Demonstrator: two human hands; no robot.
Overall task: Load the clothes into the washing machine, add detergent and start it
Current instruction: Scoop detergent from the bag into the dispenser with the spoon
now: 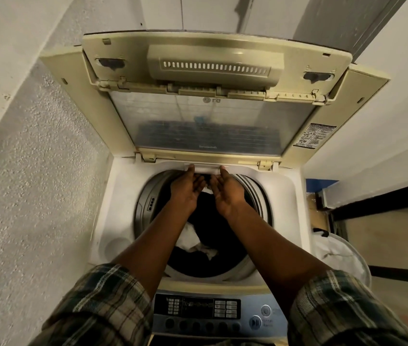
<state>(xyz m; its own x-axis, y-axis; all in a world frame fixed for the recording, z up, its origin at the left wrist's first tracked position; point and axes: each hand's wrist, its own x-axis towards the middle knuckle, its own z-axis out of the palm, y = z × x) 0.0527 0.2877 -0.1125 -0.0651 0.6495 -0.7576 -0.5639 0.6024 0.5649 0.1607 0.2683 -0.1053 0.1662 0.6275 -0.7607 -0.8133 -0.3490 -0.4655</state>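
Observation:
A cream top-loading washing machine [113,196] stands below me with its folding lid [208,96] raised. Dark and white clothes [203,243] lie inside the drum. At the drum's far rim sits a small white detergent drawer [206,168]. My left hand [186,188] and my right hand [226,191] reach over the drum side by side, fingers spread. The thumbs touch the drawer's two ends and the fingers curl beneath it. How firmly the hands hold the drawer does not show. The control panel [208,310] is at the near edge between my plaid sleeves.
A rough plastered wall [36,171] hugs the machine's left side. To the right stand a white mesh laundry basket [342,255] on the floor and a pale wall with a dark band. A round recess [117,245] sits in the machine's top at the near left.

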